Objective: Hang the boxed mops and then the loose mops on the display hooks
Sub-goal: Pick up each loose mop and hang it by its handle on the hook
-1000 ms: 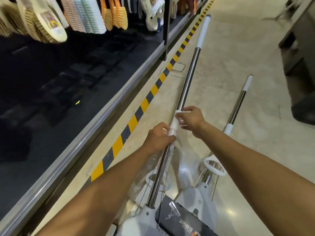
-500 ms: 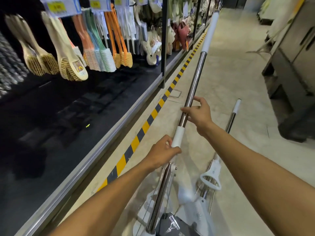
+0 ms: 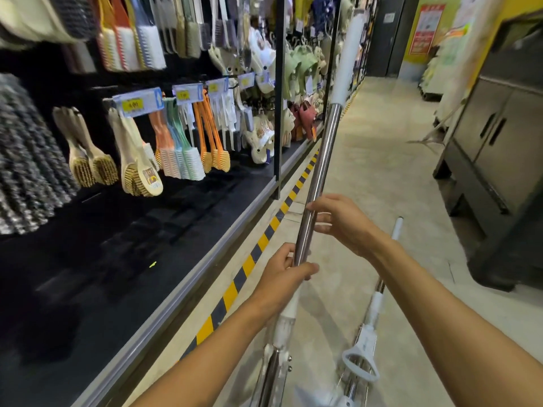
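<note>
The mop in hand has a long polished steel pole with a white grip sleeve at its far, upper end and a white plastic collar lower down, just below the left hand; it slants up from the near bottom edge toward the display of hanging brushes on the left. The left hand is wrapped around the pole, thumb across the front. The right hand sits higher on the pole with fingers half-curled around the steel — its grip looks loose. A second mop of the same kind lies on the floor to the right, a white triangular loop on its shaft.

Compared with half a second ago, the pole stands steeper and its top reaches higher against the shelving, the left hand has slid up from the white collar onto bare steel, and the view has tilted up — price tags now show.
</note>
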